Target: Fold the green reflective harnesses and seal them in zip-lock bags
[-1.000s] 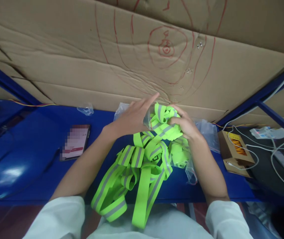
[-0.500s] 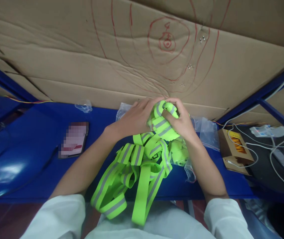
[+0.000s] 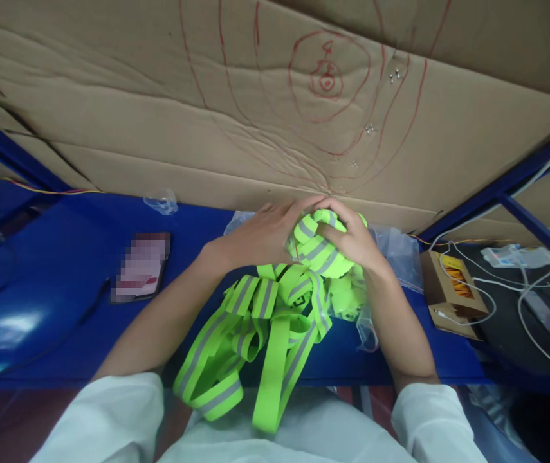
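Observation:
Both my hands are together at the back of the table around a folded bundle of fluorescent yellow-green reflective strap (image 3: pixel 325 254) with grey stripes. My right hand (image 3: pixel 352 238) grips the bundle, its thumb pressed over the front. My left hand (image 3: pixel 267 231) is closed at the bundle's left side, on a clear zip-lock bag (image 3: pixel 296 249) whose red-lined edge shows there; its fingertips are hidden. Below lies a loose heap of the same straps (image 3: pixel 250 328), with loops hanging over the table's front edge. Another bagged green bundle (image 3: pixel 346 297) rests beside my right wrist.
A phone (image 3: pixel 140 267) lies on the blue table (image 3: pixel 76 257) at left. Clear plastic bags (image 3: pixel 403 260) are at the back right, near an open cardboard box (image 3: pixel 453 292) and white cables (image 3: pixel 540 283). A cardboard sheet (image 3: pixel 134 116) with red drawn rings stands behind.
My hands have come slightly lower and nearer with the strap bundle. My right fingers have shifted over its top, and more of the red-lined bag edge shows. The loose heap is nearly unchanged.

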`<state>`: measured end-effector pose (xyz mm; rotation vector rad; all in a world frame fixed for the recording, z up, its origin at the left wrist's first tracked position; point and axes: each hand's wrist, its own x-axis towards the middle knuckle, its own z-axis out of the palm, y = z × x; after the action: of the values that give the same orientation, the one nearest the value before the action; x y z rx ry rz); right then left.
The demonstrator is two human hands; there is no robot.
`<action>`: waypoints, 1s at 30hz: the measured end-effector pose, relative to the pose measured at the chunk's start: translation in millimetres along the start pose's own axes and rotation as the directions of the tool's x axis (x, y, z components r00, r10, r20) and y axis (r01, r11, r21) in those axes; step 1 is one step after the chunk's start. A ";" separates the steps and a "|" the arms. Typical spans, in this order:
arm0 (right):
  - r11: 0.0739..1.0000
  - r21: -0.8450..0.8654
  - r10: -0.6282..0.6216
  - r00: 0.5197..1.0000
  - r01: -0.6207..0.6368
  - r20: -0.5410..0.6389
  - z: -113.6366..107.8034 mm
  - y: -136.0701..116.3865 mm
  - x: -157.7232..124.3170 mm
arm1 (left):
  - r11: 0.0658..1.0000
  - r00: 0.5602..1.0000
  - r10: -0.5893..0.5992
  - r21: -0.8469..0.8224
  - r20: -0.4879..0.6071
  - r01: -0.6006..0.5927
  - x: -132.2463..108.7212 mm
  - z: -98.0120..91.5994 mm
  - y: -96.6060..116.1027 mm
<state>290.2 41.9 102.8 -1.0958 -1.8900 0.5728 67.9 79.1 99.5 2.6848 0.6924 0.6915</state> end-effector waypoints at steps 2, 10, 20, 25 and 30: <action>0.999 -0.014 0.038 0.999 -0.038 -0.013 -1.3 -1.9 -0.8 | 1.000 1.000 -0.007 0.005 -0.001 0.007 -0.9 -2.5 6.4; 0.992 -0.104 0.071 0.997 -0.067 0.042 -13.3 -10.5 -6.4 | 0.999 0.998 -0.037 0.013 0.054 0.036 -1.1 4.8 19.5; 0.985 -0.002 0.171 0.985 -0.171 -0.035 -14.0 -14.5 -3.4 | 0.998 0.997 0.050 -0.044 0.067 -0.047 -5.5 -8.4 22.8; 0.994 0.013 0.105 0.980 -0.104 -0.172 -14.1 -12.6 -2.8 | 0.999 0.999 0.022 -0.045 0.047 -0.020 -2.9 0.8 27.2; 0.999 -0.009 0.042 0.984 -0.044 -0.171 -8.3 -7.3 -2.9 | 1.000 0.998 -0.024 -0.004 -0.063 0.023 1.3 11.1 21.1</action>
<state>294.6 35.4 111.2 -1.1592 -1.7274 0.4756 82.6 60.3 98.6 2.6581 0.7368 0.7730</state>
